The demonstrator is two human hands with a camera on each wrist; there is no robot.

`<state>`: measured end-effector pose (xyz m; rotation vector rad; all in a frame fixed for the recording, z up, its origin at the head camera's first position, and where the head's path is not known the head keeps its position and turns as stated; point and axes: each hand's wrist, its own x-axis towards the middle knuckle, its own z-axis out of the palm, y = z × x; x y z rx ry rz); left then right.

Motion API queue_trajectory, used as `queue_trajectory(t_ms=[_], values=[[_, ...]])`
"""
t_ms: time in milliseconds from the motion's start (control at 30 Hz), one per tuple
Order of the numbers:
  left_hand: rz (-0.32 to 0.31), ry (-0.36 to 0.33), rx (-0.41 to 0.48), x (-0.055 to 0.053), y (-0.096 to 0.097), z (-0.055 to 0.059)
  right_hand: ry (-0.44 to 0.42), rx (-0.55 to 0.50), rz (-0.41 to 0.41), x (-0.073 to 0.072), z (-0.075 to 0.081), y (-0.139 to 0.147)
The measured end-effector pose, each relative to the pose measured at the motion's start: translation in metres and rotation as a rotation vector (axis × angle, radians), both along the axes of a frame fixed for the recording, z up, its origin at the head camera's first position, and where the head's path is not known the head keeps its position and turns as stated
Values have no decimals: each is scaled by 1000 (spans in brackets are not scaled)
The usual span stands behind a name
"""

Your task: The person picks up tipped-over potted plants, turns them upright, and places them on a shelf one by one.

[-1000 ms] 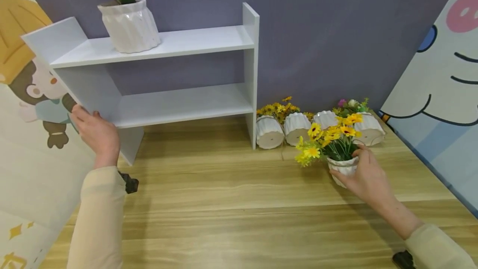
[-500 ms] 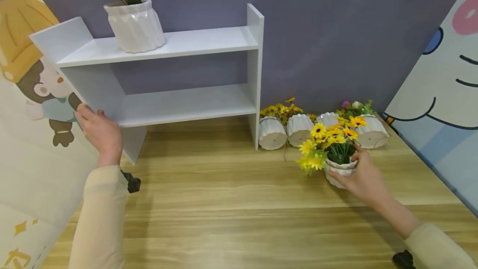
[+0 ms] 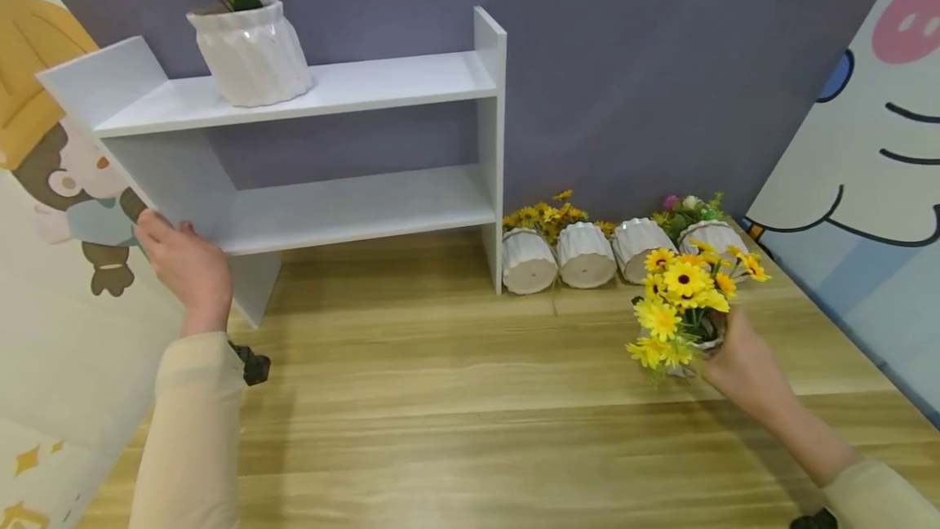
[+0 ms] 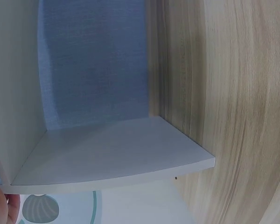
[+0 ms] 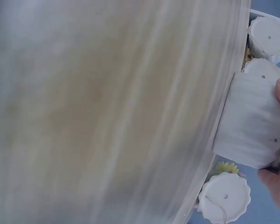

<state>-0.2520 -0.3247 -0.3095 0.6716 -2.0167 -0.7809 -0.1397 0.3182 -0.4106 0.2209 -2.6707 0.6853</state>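
My left hand [image 3: 187, 268] grips the left side panel of the white two-tier shelf [image 3: 367, 198], near the lower board; part of that hand shows at the corner of the left wrist view. On the right, my right hand [image 3: 745, 366] holds a white ribbed flowerpot [image 5: 249, 121] by its sides. Yellow artificial flowers [image 3: 686, 292] fill the pot and hide most of it in the head view. Another white pot [image 3: 253, 55] with yellow flowers stands upright on the shelf's top board.
Several white pots lie on their sides along the back wall, right of the shelf, among them one beside its panel [image 3: 529, 264] and one at the far right [image 5: 224, 198]. The wooden tabletop [image 3: 455, 415] spreads out in front. Patterned walls border both sides.
My right hand has shifted the flowerpot rightward and a little nearer me, and its flowers now lean more toward the camera. The left hand stays on the shelf panel.
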Motion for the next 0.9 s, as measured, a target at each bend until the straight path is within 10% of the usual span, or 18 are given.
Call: queue_trajectory(t_ms=[433,900], values=[[8,18,-20,0,1,-2,-117,144,-2,-1,-8,-3],[15,10,-31,1,1,-2,13,84,-35,-1,-8,-10]])
